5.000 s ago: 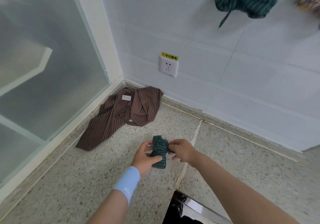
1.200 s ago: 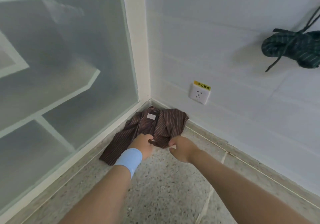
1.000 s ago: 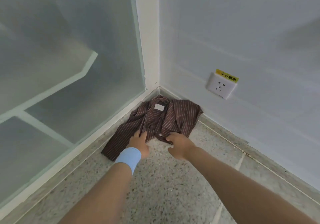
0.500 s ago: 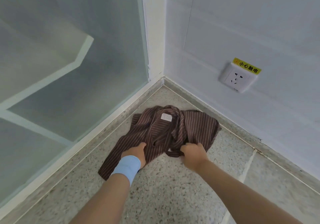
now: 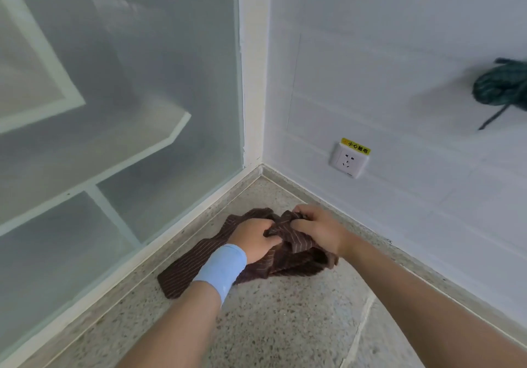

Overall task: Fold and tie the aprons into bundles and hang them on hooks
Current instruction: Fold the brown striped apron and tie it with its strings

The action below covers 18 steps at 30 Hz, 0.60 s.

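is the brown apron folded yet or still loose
Loose, not folded: the brown apron is bunched unevenly under both hands, left and right, one end trailing flat on the floor.

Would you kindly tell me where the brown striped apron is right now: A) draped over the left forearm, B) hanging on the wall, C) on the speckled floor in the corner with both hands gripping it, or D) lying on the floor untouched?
C: the brown striped apron lies bunched on the floor, with the left hand and right hand both gripping it.
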Tool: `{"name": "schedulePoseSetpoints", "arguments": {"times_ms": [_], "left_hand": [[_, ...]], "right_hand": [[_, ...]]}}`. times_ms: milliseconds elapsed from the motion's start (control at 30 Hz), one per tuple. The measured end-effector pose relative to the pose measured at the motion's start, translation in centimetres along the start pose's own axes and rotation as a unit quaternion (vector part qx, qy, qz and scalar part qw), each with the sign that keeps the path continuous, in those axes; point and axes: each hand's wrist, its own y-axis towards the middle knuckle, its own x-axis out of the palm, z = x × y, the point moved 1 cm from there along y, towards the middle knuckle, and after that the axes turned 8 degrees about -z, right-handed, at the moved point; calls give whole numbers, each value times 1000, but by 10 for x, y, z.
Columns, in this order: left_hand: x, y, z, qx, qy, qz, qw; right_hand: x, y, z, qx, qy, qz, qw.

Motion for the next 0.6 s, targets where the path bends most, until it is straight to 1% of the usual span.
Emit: {"name": "schedulePoseSetpoints", "arguments": {"times_ms": [100,167,233,300,333,367,400,433,467,500,533,567,600], "left_hand": [[-22,-18,25,-17,-6,-21,1000],[-37,-32,43,-15,41,-23,999],[-54,-50,64,7,110,-40,993],[-69,-66,79,12,169,-61,984],[-76,-74,86,10,205,-59,977],[-83,-82,93,9,252,-27,967],[-87,-86,96,10,285,43,958],[-91,-92,100,8,303,149,941],[-94,-97,103,-2,285,264,921],[-93,-104,106,-18,227,364,903],[-91,-110,108,-33,161,427,889],[-88,-120,114,-49,114,437,891],[-82,-121,115,-66,93,377,919]], "right_hand": [[-17,-27,-11,22,-73,8,997],[-25,-47,-15,40,-108,33,993],[-32,-69,-16,50,-96,77,991],[-39,-87,-21,45,-46,114,991],[-41,-97,-27,43,-26,123,991],[-42,-107,-34,38,-13,128,991],[-42,-116,-42,33,-3,126,991],[-42,-127,-51,27,9,121,992],[-41,-136,-61,20,28,113,993],[-40,-141,-69,10,50,107,993],[-40,-147,-77,-8,69,106,992],[-38,-154,-85,-26,80,109,991],[-37,-159,-92,-45,89,110,989]]}}
